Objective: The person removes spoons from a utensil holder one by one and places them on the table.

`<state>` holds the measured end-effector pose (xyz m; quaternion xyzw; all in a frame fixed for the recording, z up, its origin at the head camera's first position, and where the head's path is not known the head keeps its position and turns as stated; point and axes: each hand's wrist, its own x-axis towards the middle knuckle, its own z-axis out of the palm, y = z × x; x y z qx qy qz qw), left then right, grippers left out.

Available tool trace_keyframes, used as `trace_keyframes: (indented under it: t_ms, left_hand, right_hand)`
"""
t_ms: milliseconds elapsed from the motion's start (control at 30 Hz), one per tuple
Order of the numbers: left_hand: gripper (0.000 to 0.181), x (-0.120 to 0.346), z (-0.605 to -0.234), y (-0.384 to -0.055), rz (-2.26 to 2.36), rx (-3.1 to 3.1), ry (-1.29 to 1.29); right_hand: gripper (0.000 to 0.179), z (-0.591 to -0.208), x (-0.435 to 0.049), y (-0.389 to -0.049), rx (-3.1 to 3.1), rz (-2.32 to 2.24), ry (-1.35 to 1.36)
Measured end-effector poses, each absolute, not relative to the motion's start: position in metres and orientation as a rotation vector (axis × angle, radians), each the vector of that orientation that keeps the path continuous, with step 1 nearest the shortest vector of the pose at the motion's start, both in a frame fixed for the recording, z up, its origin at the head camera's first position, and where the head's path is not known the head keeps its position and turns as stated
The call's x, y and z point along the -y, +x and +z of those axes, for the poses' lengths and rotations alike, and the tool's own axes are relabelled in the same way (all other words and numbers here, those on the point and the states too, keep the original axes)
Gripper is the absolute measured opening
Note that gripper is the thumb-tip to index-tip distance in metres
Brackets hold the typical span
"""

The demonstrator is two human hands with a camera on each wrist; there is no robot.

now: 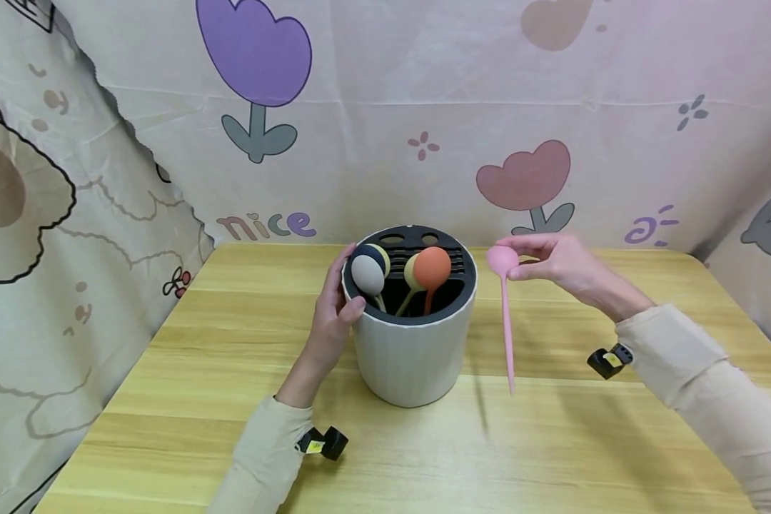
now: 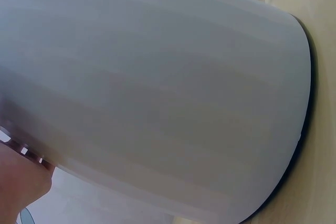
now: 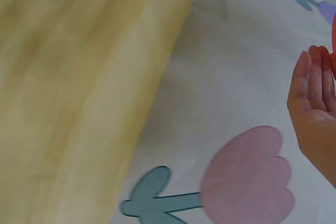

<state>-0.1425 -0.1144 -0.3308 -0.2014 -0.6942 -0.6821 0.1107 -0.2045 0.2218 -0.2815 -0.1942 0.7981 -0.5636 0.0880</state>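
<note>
A white, round utensil holder with a dark slotted top stands upright on the table. My left hand grips its left side at the rim, thumb towards the front. Round-headed spoons stand in the holder's front opening: grey and orange heads show, with navy and yellow ones partly behind them. To the right of the holder, my right hand pinches a pink spoon by its round head. The spoon's long handle hangs downward, apart from the holder. The left wrist view is mostly filled by the holder's wall.
The light wooden table reaches back to a printed cloth hanging behind it. More patterned cloth hangs along the left side. A small black camera is worn on the left wrist and another on the right.
</note>
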Motion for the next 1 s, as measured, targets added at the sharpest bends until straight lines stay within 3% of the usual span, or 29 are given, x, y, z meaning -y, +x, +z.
trace_keyframes:
  t_ms: [1000]
  left_hand:
    - [0.078, 0.115, -0.334, -0.143, -2.008, 2.027, -0.593]
  right_hand:
    - [0.058, -0.382, -0.22, -0.209, -2.403, -1.435, -0.386]
